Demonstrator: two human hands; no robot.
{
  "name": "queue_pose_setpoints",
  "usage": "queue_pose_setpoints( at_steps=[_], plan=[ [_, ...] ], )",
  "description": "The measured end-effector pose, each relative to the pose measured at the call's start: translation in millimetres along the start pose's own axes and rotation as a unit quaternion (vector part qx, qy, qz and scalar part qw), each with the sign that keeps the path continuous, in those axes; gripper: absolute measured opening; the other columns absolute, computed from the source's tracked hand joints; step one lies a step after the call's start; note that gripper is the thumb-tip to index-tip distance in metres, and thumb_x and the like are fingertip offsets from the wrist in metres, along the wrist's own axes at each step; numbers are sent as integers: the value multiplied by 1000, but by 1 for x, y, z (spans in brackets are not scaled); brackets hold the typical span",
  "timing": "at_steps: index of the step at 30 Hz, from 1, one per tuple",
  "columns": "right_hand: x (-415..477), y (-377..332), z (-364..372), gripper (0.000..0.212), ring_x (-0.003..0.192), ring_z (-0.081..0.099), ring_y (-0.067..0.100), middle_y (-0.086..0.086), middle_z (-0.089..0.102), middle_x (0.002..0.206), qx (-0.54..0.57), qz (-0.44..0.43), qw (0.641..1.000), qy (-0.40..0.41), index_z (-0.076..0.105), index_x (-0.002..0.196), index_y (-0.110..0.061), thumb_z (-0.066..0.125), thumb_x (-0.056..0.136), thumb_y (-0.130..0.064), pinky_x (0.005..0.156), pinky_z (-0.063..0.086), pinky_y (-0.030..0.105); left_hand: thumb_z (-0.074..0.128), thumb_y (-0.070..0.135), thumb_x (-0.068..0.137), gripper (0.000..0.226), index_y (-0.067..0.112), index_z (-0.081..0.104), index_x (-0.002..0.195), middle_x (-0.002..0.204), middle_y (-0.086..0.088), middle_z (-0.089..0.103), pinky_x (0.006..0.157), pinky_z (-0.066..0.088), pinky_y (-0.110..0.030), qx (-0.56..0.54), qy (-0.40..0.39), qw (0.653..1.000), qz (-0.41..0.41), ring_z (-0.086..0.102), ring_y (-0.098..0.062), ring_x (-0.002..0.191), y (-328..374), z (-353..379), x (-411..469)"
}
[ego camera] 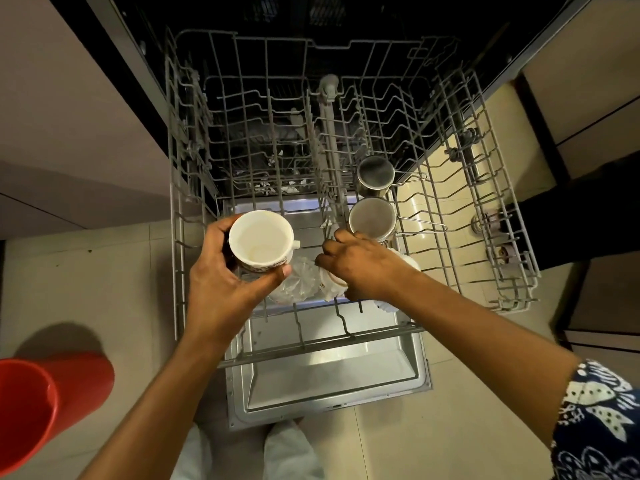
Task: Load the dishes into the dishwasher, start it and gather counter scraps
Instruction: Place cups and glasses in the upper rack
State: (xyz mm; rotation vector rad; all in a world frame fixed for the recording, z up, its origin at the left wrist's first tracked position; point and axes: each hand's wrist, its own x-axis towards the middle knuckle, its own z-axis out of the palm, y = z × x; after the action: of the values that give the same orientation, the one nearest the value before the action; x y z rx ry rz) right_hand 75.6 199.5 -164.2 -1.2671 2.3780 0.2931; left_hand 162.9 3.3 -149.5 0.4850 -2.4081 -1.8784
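Observation:
The grey wire upper rack of the dishwasher is pulled out over the open door. My left hand is shut on a white cup, held mouth up above the rack's front left. My right hand reaches down into the front middle of the rack, its fingers on a white patterned cup that it mostly hides. A clear glass lies between the two hands. Two steel cups with wire handles stand upside down just behind my right hand.
A red plastic bucket stands on the tiled floor at the lower left. Cabinet fronts flank the dishwasher on both sides. The back and right parts of the rack hold only tines. My feet are at the door's front edge.

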Motion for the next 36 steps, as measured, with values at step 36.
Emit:
queue_pose_setpoints(
  at_steps=[36],
  plan=[
    [-30,-11,-13,81,85,70,25,16,70,101,943,185,216,174,59,117,-2,91,46,-25,65,60,36,79,40,68,94,42,25,145,143,21,39,106,27,-20,135,-217,967,21,33,3,131,10,13,21]
  ],
)
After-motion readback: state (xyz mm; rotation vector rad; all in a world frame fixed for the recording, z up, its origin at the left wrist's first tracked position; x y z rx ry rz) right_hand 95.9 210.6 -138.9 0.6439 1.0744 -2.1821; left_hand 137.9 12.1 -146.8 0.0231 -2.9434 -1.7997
